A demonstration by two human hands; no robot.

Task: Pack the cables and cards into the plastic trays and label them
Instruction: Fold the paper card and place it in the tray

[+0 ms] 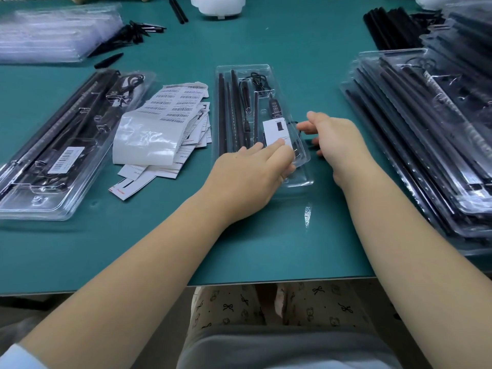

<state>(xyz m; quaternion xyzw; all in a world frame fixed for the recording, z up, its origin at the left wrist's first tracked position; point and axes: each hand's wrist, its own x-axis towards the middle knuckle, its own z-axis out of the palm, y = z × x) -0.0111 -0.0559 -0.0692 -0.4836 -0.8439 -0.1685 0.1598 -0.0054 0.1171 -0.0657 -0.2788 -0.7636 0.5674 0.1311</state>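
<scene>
Head view: left fingers (282,149) pinching white card (275,131) over clear tray (300,179), right hand (332,139) fingertips hidden, grip unclear.

A clear plastic tray (266,73) lies flat in the middle of the table, its long side running from near to far. Inside it, long black sticks (226,110) lie side by side at the left, and a black cable (259,81) is coiled at the far right, with a small controller (274,109) below it. A white card (277,133) with a dark picture lies tilted in the near right part of the tray. Left of the tray lies a loose pile of white cards (149,174) and a strip of barcode labels (175,105), partly curled. Further left, a closed tray (40,198) already carries one barcode label. At the right, filled trays (415,145) are stacked.
</scene>
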